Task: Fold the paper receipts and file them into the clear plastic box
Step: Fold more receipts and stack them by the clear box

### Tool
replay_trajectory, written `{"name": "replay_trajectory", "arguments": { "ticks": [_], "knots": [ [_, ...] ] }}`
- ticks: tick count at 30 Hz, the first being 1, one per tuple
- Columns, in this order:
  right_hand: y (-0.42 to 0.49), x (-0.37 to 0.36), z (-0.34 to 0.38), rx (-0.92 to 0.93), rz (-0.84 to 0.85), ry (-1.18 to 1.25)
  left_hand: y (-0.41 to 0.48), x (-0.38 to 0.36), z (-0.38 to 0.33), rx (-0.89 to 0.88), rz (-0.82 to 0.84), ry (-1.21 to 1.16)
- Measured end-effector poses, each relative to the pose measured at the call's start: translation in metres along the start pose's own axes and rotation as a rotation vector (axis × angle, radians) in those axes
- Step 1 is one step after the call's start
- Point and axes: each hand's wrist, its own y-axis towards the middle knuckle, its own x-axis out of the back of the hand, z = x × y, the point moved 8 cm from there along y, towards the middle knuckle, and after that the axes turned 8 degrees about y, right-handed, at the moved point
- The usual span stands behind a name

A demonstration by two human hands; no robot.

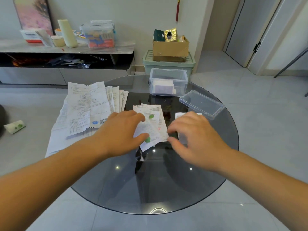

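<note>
A white receipt with green marks (148,130) lies on the round glass table (166,189), on top of another receipt (156,112). My left hand (121,132) pinches its left edge between thumb and fingers. My right hand (191,135) hovers at the right edge of the receipts, fingers curled, touching or nearly touching the paper. One more receipt (180,115) shows partly under my right hand. The clear plastic box (168,81) stands open at the table's far side with some folded paper inside. Its clear lid (201,104) lies to the right of it.
A fanned pile of larger receipts and papers (86,110) covers the table's left side and hangs over its edge. A crumpled paper (15,126) lies on the floor at left. Behind stand a green bin with a cardboard box (170,47) and a low cabinet (66,49).
</note>
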Motion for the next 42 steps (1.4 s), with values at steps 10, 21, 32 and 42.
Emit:
{"name": "replay_trajectory", "arguments": {
  "ticks": [10, 21, 32, 42],
  "knots": [
    [0.005, -0.057, 0.025, 0.017, 0.267, -0.114, -0.039, -0.015, -0.007, -0.111, 0.03, 0.035],
    [0.0, -0.059, 0.021, -0.053, 0.235, 0.021, -0.043, -0.016, -0.018, -0.21, 0.019, 0.032],
    [-0.029, -0.059, 0.035, 0.004, 0.297, 0.017, -0.072, -0.016, -0.006, -0.287, -0.027, 0.053],
    [-0.056, -0.055, 0.044, 0.063, 0.35, 0.038, -0.085, -0.013, -0.008, -0.186, 0.074, 0.139]
  ]
}}
